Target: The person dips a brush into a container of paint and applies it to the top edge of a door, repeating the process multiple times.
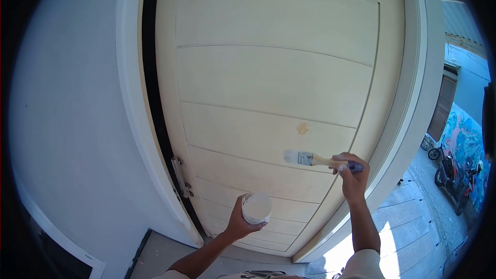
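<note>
My right hand point(352, 171) grips the wooden handle of a paintbrush point(321, 161), whose pale bristles point left in front of the door. Lower down, my left hand point(241, 223) is wrapped round a round tub point(257, 208) with whitish contents. The cream door point(268, 77) has horizontal grooves and fills the middle of the view. A tan patch point(303, 128) marks its surface just above the brush. Whether the bristles touch the door I cannot tell.
A metal door handle point(181, 177) sits at the door's lower left. The pale frame point(418, 82) surrounds the door, and a grey-blue wall point(67, 98) stands at left. Outside at right are a motorcycle point(454, 182) and paving point(413, 222).
</note>
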Demonstrator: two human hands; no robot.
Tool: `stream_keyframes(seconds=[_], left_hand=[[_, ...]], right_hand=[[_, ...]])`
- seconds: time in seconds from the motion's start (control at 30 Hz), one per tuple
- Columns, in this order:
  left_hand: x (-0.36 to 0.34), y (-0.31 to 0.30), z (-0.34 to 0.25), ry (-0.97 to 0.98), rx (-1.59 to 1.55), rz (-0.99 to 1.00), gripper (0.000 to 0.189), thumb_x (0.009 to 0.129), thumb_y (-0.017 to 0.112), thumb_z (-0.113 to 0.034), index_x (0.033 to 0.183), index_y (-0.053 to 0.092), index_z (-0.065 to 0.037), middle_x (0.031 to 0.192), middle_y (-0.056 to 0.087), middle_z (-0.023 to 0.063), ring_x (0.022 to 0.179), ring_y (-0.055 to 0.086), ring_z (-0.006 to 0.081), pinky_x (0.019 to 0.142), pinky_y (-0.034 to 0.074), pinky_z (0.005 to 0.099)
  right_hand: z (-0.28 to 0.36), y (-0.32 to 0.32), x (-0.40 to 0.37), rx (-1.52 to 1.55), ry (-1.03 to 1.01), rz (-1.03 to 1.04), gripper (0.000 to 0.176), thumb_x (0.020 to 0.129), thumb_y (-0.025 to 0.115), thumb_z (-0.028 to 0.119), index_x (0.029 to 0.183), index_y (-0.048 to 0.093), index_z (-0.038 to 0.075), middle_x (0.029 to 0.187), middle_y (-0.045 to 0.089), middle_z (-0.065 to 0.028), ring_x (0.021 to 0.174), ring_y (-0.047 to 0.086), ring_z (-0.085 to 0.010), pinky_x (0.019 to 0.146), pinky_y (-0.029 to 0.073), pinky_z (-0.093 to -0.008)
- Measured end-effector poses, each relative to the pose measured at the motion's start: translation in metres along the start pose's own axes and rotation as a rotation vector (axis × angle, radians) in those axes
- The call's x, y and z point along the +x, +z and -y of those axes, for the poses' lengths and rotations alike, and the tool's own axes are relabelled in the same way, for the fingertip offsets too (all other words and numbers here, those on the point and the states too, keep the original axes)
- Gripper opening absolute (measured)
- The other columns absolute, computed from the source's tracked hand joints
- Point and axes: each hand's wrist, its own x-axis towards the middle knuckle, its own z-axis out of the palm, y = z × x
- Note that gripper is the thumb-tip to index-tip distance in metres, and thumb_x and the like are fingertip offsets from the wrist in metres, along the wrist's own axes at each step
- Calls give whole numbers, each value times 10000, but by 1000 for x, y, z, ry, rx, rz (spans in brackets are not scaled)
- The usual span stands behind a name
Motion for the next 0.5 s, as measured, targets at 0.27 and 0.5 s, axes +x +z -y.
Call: stream_keyframes(seconds=[0.27,0.5], left_hand=[[-65,-100,-12,-86,147,7,934,603,929,-183,1353,393,-30,1264,515,146,1209,526,265,1039,426,395],[-110,-160,-43,-145,189,-100,935,602,935,-213,1349,406,-25,1251,534,151,1201,542,279,1024,439,397]], right_hand=[[-21,79,-71,127,322,152,195,841,624,-38,1020,700,-47,847,708,-138,684,684,-174,626,521,-257],[24,169,-73,107,315,345,238,810,664,-78,1045,697,-58,908,714,-157,725,664,-148,637,534,-265]])
